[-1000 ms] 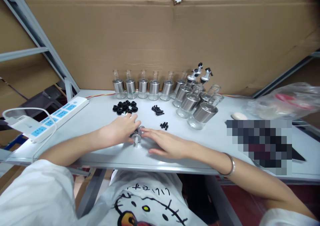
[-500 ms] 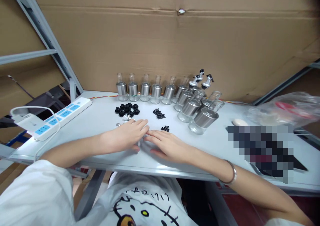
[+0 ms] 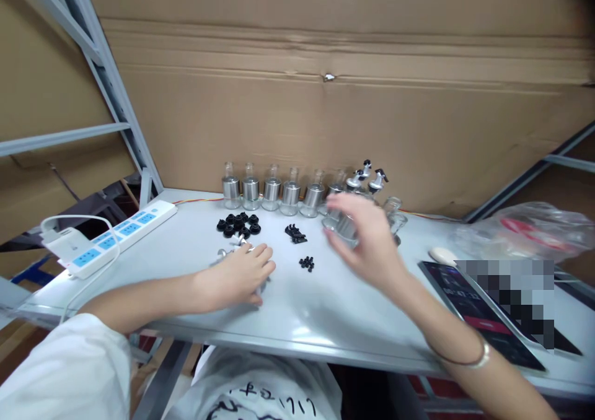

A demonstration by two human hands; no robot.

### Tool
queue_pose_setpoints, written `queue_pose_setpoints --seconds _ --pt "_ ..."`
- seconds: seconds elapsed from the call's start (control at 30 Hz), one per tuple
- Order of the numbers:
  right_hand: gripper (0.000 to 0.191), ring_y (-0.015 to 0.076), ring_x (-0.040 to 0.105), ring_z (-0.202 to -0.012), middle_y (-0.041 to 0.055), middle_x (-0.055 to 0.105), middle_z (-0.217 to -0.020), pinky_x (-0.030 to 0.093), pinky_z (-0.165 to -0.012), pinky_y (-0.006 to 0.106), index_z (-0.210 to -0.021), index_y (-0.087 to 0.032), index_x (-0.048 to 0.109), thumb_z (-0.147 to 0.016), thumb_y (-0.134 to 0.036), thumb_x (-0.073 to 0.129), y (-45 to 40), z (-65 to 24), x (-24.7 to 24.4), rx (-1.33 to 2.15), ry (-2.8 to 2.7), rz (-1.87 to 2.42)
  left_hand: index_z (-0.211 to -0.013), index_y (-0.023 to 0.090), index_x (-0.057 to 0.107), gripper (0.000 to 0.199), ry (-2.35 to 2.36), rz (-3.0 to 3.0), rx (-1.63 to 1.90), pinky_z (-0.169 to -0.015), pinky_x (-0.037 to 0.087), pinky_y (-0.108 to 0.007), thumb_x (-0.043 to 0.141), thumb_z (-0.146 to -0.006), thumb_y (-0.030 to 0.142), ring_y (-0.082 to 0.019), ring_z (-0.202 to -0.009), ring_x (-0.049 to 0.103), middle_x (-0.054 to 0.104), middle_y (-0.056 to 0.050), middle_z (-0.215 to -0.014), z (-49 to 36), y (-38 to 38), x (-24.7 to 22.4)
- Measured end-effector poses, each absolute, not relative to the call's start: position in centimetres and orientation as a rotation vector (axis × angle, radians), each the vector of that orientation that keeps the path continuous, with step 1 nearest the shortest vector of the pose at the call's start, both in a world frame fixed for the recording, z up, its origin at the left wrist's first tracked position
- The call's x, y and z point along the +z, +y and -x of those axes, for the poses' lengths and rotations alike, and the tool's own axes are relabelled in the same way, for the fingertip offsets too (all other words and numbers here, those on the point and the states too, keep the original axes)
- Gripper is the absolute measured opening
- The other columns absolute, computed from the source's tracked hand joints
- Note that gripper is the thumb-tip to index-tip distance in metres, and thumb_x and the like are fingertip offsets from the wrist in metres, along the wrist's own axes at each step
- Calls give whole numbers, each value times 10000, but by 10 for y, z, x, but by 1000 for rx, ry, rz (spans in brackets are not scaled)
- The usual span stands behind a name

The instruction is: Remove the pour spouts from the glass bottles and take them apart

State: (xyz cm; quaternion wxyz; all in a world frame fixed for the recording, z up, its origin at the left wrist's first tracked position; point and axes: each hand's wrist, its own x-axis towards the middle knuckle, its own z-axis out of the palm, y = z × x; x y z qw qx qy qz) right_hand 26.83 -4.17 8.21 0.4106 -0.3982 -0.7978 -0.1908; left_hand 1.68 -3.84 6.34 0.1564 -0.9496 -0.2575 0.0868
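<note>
My left hand (image 3: 242,275) lies palm down over several small silvery spout parts (image 3: 223,254), its fingers spread and partly covering them. Raised over the table, my right hand (image 3: 367,240) is slightly blurred, with thumb and fingers apart and nothing seen between them. Behind it stand glass bottles with steel sleeves (image 3: 341,225), partly hidden by the hand. Between the hands lie small black caps (image 3: 307,263) and a pile of black levers (image 3: 295,234). Round black stoppers (image 3: 238,223) sit in a cluster beyond my left hand.
A row of steel-sleeved bottles (image 3: 272,189) lines the back, before a cardboard wall (image 3: 297,122). Some right-hand bottles carry pourer tops (image 3: 377,181). A power strip (image 3: 127,231) lies left; a phone-like screen (image 3: 483,315), a white mouse (image 3: 442,256) and a plastic bag (image 3: 525,228) lie right.
My right hand has left the spot beside my left hand and moved right and up toward the bottles. My left hand stays over the silvery parts. The view has tilted upward.
</note>
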Motion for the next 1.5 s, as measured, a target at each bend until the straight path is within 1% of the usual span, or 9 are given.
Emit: queue_pose_setpoints --seconds 0.2,0.3,0.4,0.63,0.9,1.07,1.23,1.33,1.5 --pt "512 316 539 -1180 156 595 -1219 427 -987 521 -1119 -184 530 -662 -315 720 19 -356 138 -204 -1438 1441 -1156 146 549 458 -103 2907 20 -986 412 -359 584 -858 492 -254 -1286 451 540 -150 -1326 -34 -71 47" --pt "555 279 547 -1170 156 579 -1230 423 -1002 476 -1105 -192 494 -623 -309 745 45 -387 136 180 -1311 1474 -1155 177 578 411 315 2941 -127 -1015 404 -337 456 -915 488 -213 -1364 363 506 -92 -1385 -42 -78 19" --pt "557 258 549 -1128 140 559 -1246 462 -936 418 -1097 -202 503 -619 -325 762 62 -407 120 459 -1275 1554 -1097 175 625 306 443 2882 -201 -1051 385 -362 506 -889 365 -225 -1396 322 506 -75 -1387 -44 -79 -2" --pt "315 154 583 -639 21 636 -763 489 -578 289 -784 -192 606 -561 -286 808 77 -428 87 976 -1363 1574 -1033 180 652 284 434 2924 -211 -1068 387 -381 535 -858 370 -242 -1400 323 520 -82 -1371 -43 -76 -7" --pt "264 139 581 -688 1 631 -783 458 -605 258 -839 -207 542 -698 -351 714 71 -435 68 501 -1126 1355 -1213 158 530 346 313 3238 -403 -1086 388 -417 485 -913 324 -247 -1356 400 512 -132 -1383 -42 -71 20" --pt "327 127 617 -855 -8 645 -877 455 -830 284 -954 -240 422 -790 -444 617 48 -436 80 209 -1094 1136 -1342 175 339 461 -477 3548 -1095 -1057 416 -453 475 -903 220 -250 -1281 481 480 -180 -1375 -77 -8 78" --pt "424 158 593 -599 -36 601 -631 456 -638 308 -850 -226 467 -725 -591 641 19 -429 94 68 -1138 989 -1359 148 284 577 -972 3319 -1684 -1113 310 -471 516 -833 107 -278 -1368 368 387 -220 -1432 -151 89 104" --pt "441 176 597 -570 -29 602 -617 462 -596 321 -835 -226 482 -704 -612 650 9 -420 90 179 -1163 980 -1400 137 208 698 -1184 3340 -1627 -1098 312 -460 581 -810 119 -309 -1355 390 377 -252 -1434 -183 128 101" --pt "383 237 664 -791 8 649 -766 509 -751 388 -921 -270 481 -774 -615 558 2 -406 70 183 -1254 1077 -1363 121 273 646 -1126 3367 -1423 -1050 368 -433 600 -806 106 -286 -1262 495 515 -234 -1316 -210 147 81"
